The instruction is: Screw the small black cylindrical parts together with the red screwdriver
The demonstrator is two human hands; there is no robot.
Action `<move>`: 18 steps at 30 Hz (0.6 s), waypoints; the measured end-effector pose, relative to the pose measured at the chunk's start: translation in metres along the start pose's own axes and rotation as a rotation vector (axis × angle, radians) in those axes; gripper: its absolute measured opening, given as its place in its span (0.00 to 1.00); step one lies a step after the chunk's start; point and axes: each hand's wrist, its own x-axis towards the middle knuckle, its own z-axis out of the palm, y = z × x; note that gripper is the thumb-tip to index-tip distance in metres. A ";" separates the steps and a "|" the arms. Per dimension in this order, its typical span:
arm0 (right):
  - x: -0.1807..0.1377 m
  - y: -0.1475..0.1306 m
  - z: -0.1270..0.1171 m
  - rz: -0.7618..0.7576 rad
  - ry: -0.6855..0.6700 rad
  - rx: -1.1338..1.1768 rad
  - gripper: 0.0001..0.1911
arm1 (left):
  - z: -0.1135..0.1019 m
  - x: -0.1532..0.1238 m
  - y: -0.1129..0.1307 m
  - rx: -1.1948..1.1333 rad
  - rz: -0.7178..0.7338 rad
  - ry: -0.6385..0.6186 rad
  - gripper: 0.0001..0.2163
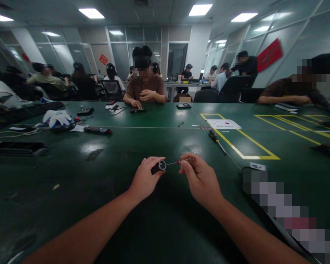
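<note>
My left hand is closed round a small black cylinder with a silvery end that faces right. My right hand pinches a thin metal bit with a red collar, whose tip points left into the cylinder's end. Both hands hover just above the dark green table, near its front edge, a few centimetres apart.
A yellow-and-black screwdriver lies beyond my right hand, by yellow floor-tape lines and a white paper. White gloves, a black pen-like tool and cables lie at the left. A person in brown sits opposite; others sit around.
</note>
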 end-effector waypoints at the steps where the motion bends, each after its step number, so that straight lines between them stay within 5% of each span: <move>1: 0.000 0.001 0.000 0.014 -0.002 0.021 0.09 | 0.000 0.000 0.000 -0.004 0.001 0.000 0.21; 18: -0.002 0.001 0.005 0.073 0.027 0.192 0.21 | 0.003 -0.003 0.002 0.043 0.042 -0.050 0.21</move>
